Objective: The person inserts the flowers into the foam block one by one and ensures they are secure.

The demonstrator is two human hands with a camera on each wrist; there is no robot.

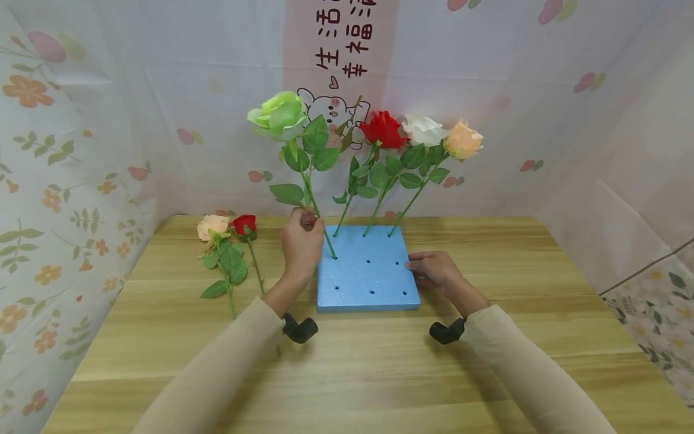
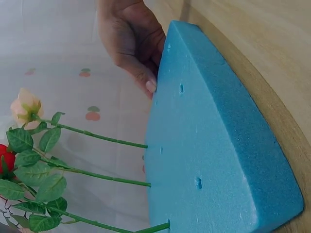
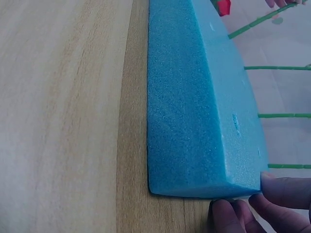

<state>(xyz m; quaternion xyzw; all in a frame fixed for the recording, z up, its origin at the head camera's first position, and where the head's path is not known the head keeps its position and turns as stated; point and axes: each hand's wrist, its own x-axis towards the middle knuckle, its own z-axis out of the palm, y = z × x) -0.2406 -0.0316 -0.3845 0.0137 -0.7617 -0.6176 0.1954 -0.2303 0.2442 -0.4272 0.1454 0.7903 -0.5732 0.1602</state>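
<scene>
My left hand pinches the stem of a pale green rose, which stands nearly upright. The lower end of that stem meets the left hole of the middle row in a blue foam block. At the block's right edge, my right hand grips it, the thumb on the top edge and the other fingers against the side. A red rose, a white rose and a peach rose stand in the block's back row, leaning right.
Left of the block, a cream rose and a smaller red rose lie on the wooden table. A patterned cloth hangs behind and at both sides. Several holes show in the block's top.
</scene>
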